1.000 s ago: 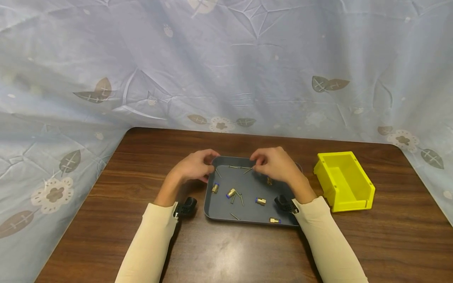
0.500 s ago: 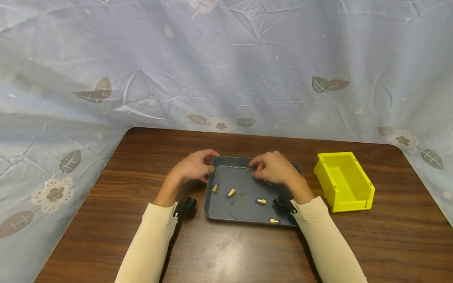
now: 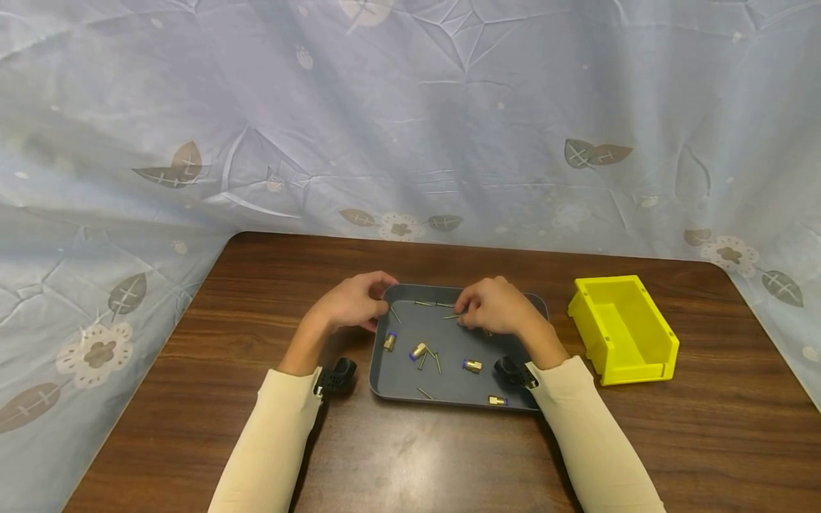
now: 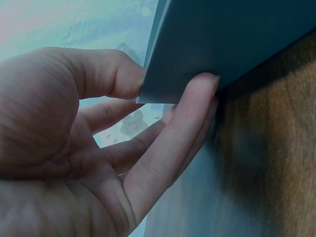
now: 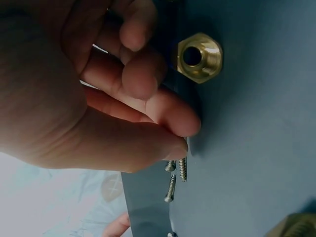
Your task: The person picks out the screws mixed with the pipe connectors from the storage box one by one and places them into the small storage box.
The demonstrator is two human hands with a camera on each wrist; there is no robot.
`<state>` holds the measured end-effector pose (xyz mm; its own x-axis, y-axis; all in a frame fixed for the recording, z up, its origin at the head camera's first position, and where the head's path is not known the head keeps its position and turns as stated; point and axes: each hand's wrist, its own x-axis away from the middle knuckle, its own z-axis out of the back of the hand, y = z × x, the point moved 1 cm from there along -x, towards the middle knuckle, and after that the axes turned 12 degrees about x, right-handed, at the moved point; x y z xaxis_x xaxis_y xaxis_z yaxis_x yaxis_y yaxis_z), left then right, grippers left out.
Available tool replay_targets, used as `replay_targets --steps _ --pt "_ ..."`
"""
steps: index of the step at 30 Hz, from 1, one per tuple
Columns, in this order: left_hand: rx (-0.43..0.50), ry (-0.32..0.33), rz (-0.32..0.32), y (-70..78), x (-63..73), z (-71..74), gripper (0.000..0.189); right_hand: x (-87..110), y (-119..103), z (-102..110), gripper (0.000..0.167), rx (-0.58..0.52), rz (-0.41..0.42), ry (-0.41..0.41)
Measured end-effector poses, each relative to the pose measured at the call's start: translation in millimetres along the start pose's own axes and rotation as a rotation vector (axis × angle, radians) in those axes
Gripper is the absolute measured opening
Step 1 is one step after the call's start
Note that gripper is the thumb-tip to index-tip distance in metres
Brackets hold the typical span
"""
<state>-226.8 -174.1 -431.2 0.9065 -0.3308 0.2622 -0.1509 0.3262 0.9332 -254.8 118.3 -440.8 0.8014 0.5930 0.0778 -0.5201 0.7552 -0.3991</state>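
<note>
A shallow grey tray (image 3: 398,377) lies on the table with screws and brass fittings in it. My left hand (image 3: 351,303) grips its left edge, thumb on the rim and fingers against the outer wall (image 4: 222,44). Over the tray's far right part, my right hand (image 3: 497,306) pinches a small screw (image 5: 183,169) between thumb and index finger; its threaded end sticks out. Two more screws (image 5: 170,188) lie close by along the far wall. A hexagonal brass fitting (image 5: 200,58) sits beside the curled fingers, mostly hidden under the hand in the head view.
Several brass fittings with blue collars, one near the middle (image 3: 472,365), and loose screws (image 3: 439,362) are scattered over the tray floor. To the right stands a yellow plastic bin (image 3: 606,342) on the wooden table (image 3: 398,463). A patterned curtain (image 3: 410,142) hangs behind.
My right hand has moved slightly down toward me, and the screw at its fingertips has turned from slanted to nearly level. The left hand has stayed at the tray edge.
</note>
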Motion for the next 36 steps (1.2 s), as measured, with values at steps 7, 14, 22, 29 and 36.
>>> replay_targets --steps 7,14,22,29,36 --pt "0.007 0.001 0.000 0.4 0.2 -0.5 0.053 0.9 -0.5 -0.2 0.006 -0.009 0.008 -0.007" --pt "0.004 0.005 0.001 0.1 -0.1 -0.8 0.053 1.1 -0.4 -0.3 0.004 -0.028 0.008 -0.036" --pt "0.008 0.008 0.013 0.6 0.6 -0.7 0.053 1.4 -0.8 0.0 0.009 -0.024 0.019 -0.071" --pt "0.007 0.002 0.003 1.7 1.4 -0.2 0.053 1.4 -1.6 0.6 0.011 0.000 0.030 -0.089" --pt "0.005 0.006 0.007 2.0 2.3 -1.0 0.053 1.9 -2.0 2.1 0.009 -0.005 0.047 -0.081"
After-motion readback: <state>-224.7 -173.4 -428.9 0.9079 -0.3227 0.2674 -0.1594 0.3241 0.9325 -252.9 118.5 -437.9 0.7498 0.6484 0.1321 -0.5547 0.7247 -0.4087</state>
